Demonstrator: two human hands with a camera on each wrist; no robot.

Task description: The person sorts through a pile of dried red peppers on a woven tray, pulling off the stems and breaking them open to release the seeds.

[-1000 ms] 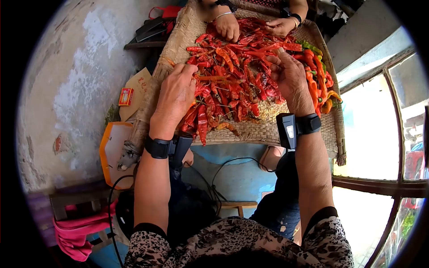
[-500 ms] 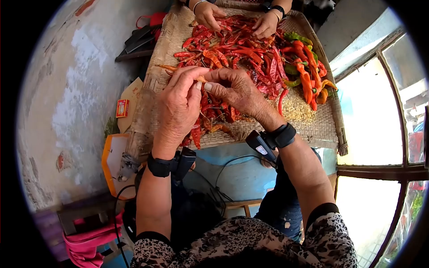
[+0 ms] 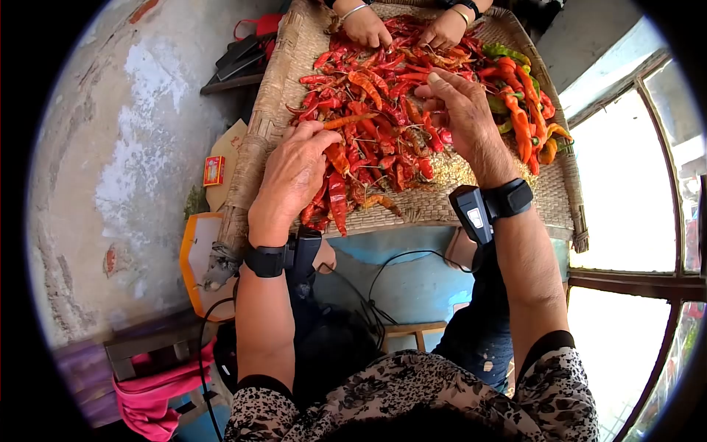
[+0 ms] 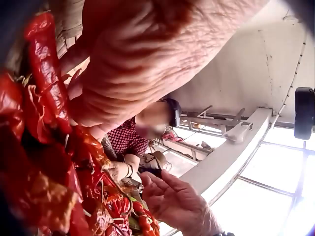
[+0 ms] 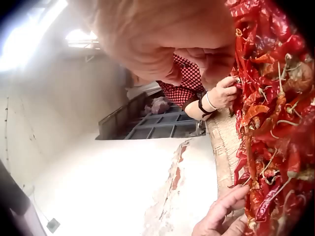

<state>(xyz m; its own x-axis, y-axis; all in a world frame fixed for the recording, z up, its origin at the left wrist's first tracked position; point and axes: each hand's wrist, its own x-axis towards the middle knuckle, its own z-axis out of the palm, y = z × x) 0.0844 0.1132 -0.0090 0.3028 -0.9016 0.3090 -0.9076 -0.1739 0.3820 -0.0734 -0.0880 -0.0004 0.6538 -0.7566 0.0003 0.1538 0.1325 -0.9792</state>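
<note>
Dried red chili peppers (image 3: 383,147) lie heaped on a woven bamboo tray (image 3: 261,147). At the heap's left edge, my left hand (image 3: 291,173) has its fingertips on the peppers, beside an orange chili (image 3: 352,120). Index finger and thumb stand apart in the right wrist view, where the left hand (image 5: 224,214) reaches in from below. Over the heap's right side hovers my right hand (image 3: 468,118), its fingers loosely bent. The left wrist view shows this right hand (image 4: 177,201) with no chili visible in it.
Fresher orange chilies (image 3: 519,110) and green chilies (image 3: 507,53) line the tray's right side. Another person's hands (image 3: 368,28) work at the far edge. A wall (image 3: 132,184) stands left, a window (image 3: 626,199) right. Cables (image 3: 368,302) lie on the floor.
From apart, my hands came together over the left of the heap with a small orange piece between the fingertips. Now they are apart again, the right hand back over the right side.
</note>
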